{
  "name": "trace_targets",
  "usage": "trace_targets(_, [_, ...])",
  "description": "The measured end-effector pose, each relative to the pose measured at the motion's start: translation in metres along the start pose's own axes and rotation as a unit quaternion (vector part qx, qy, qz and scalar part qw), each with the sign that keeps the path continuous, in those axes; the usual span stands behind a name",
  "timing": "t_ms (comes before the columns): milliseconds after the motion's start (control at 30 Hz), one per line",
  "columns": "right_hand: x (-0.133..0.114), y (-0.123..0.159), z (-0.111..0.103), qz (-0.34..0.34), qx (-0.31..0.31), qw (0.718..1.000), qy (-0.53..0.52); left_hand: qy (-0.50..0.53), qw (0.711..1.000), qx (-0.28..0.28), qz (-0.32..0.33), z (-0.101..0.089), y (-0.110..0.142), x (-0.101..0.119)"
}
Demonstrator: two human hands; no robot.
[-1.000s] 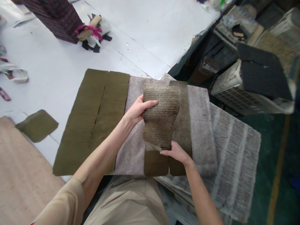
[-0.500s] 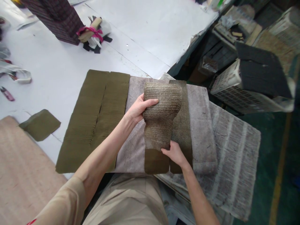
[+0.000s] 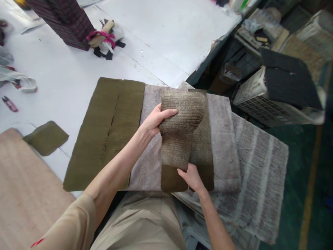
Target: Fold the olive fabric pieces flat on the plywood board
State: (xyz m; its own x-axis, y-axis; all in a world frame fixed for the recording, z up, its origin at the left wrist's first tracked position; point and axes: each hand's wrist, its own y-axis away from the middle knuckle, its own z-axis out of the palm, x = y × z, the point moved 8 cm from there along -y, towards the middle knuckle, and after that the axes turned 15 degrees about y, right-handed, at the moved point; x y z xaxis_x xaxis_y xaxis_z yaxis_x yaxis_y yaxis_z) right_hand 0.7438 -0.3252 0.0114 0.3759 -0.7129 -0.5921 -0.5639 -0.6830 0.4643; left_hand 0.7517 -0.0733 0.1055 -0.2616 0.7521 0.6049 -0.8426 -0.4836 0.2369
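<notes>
My left hand (image 3: pixel 155 120) grips the upper left edge of a ribbed olive-brown fabric piece (image 3: pixel 180 128), thumb on top. My right hand (image 3: pixel 190 176) pinches the same piece at its narrow lower end. The piece is lifted and curved above a row of overlapping olive pieces (image 3: pixel 201 146) lying on a grey felt sheet (image 3: pixel 223 146). To the left, a wider stack of olive pieces (image 3: pixel 106 128) lies flat, overlapping the grey sheet's left edge.
A single olive piece (image 3: pixel 46 137) lies on the white table (image 3: pixel 65 80) at left. A dark woven box (image 3: pixel 65 21) and a pink-tied bundle (image 3: pixel 104 37) stand at the back. White crates with black foam (image 3: pixel 283 90) sit at right over a green floor.
The lifted piece's lower end has curled slightly further down with my right hand. My left hand keeps its grip at the top.
</notes>
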Motion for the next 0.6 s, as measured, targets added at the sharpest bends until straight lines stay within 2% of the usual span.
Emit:
trace_targets(167, [-0.002,0.011,0.008,0.0,-0.042,0.994,-0.097,0.002,1.0,-0.008,-0.001,0.005,0.006,0.003])
trace_targets(367, [0.002,0.028,0.013,0.011,-0.071,0.987,-0.143,0.014,1.0,-0.02,-0.015,0.012,0.015,0.002])
trace_targets(467, [-0.006,0.038,0.017,-0.004,-0.112,0.98,-0.164,0.026,0.999,-0.021,-0.028,0.019,0.021,0.0])
trace_targets(600, [-0.018,0.049,0.014,-0.011,-0.129,0.972,-0.194,0.042,0.997,-0.037,-0.044,0.032,0.033,-0.001])
